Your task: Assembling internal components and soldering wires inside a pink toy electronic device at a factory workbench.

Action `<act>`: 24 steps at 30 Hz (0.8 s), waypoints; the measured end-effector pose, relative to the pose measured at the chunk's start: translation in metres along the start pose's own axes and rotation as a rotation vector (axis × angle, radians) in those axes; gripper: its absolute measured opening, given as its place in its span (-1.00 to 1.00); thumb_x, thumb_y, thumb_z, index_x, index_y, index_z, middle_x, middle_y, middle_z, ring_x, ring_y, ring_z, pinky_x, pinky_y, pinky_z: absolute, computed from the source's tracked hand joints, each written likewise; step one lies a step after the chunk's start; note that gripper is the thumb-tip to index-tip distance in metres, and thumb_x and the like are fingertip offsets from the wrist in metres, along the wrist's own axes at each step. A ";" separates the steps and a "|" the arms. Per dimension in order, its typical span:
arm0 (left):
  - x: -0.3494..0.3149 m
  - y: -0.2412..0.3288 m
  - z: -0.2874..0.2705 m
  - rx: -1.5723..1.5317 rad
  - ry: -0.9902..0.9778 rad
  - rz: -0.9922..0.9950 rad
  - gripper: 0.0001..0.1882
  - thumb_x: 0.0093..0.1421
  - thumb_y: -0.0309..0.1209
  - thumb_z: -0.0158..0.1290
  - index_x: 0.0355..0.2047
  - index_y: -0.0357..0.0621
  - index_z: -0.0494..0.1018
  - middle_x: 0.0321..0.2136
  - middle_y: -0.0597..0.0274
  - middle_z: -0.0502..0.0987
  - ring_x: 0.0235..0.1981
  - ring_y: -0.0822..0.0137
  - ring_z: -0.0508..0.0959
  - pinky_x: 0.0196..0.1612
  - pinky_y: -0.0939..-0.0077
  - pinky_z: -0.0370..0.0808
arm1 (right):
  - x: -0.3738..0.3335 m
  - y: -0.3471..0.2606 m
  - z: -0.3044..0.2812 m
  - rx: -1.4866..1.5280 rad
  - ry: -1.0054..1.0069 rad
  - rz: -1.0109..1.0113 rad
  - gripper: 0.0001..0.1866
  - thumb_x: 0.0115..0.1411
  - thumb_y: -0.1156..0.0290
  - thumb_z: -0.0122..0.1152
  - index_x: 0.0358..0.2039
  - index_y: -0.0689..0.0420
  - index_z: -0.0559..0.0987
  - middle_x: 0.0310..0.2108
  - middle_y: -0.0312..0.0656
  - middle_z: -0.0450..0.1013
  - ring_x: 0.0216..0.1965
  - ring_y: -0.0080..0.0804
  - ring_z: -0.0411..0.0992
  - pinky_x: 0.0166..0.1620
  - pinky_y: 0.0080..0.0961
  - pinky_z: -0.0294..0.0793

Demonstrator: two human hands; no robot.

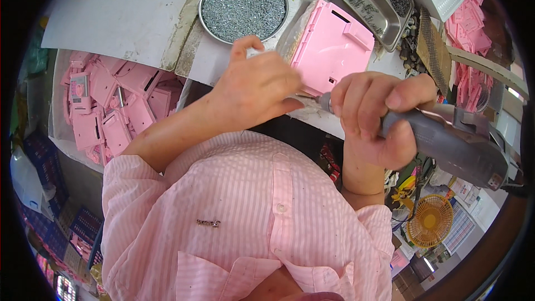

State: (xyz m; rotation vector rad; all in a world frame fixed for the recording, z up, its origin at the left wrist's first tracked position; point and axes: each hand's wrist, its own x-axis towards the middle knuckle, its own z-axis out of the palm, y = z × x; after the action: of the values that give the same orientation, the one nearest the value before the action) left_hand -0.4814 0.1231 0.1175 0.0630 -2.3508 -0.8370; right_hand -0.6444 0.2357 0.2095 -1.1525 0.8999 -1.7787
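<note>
Diagonally held screwdriver: a thick-barrelled grey electric screwdriver [446, 144], its long axis running from the butt at lower right to the slim bit at upper left; the bit points at the left hand's fingers.
Right hand [379, 114]: wrapped firmly about the screwdriver's front part, so the barrel sticks out to the hand's right and the nose to its left.
Left hand [259, 86]: blurred, fingers partly curled, just beside the bit; whether they pinch something small, I cannot tell.
Pink case: a flat, glossy, rectangular plastic case [334, 44] on the white table [209, 68], beyond the bit and between the hands; its left edge runs away from the person, leaning right.
Round steel tray [287, 6]: beyond the left hand, filled with small silvery metal pieces [242, 5].
Whitish bin [57, 106]: at far left, heaped with pink plastic parts [120, 86].
</note>
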 end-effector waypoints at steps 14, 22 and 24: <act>0.011 -0.015 -0.006 0.190 -0.167 -0.107 -0.72 0.03 -0.45 0.20 -0.20 0.00 0.65 -0.02 0.48 0.59 -0.02 0.32 0.46 0.18 0.01 0.18 | -0.005 0.045 0.004 -0.265 -0.057 0.011 -0.72 0.32 0.38 0.23 -0.31 0.16 0.28 -0.64 -0.21 0.33 -0.64 -0.48 0.26 -0.48 -0.44 0.34; 0.109 -0.051 0.048 0.093 0.083 0.026 -0.73 0.05 -0.32 0.16 -0.22 -0.07 0.65 -0.06 0.13 0.60 -0.02 0.05 0.54 0.01 0.08 0.44 | 0.007 0.020 -0.024 -0.012 -0.103 -0.012 -0.75 0.21 0.38 0.30 -0.25 0.09 0.38 -0.66 -0.27 0.35 -0.70 -0.55 0.27 -0.61 -0.56 0.28; 0.144 -0.047 0.076 0.196 -0.187 -0.054 -0.77 0.05 -0.29 0.15 -0.31 -0.06 0.67 -0.13 0.11 0.61 0.00 0.04 0.55 0.02 0.07 0.46 | 0.019 -0.020 -0.027 0.159 -0.091 -0.104 -0.75 0.14 0.40 0.34 -0.26 0.04 0.41 -0.67 -0.30 0.36 -0.73 -0.58 0.28 -0.65 -0.60 0.30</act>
State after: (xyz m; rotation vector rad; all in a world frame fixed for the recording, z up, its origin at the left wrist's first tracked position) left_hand -0.6476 0.0927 0.1244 0.1361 -2.6121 -0.6600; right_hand -0.6795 0.2303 0.2255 -1.1849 0.6434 -1.8298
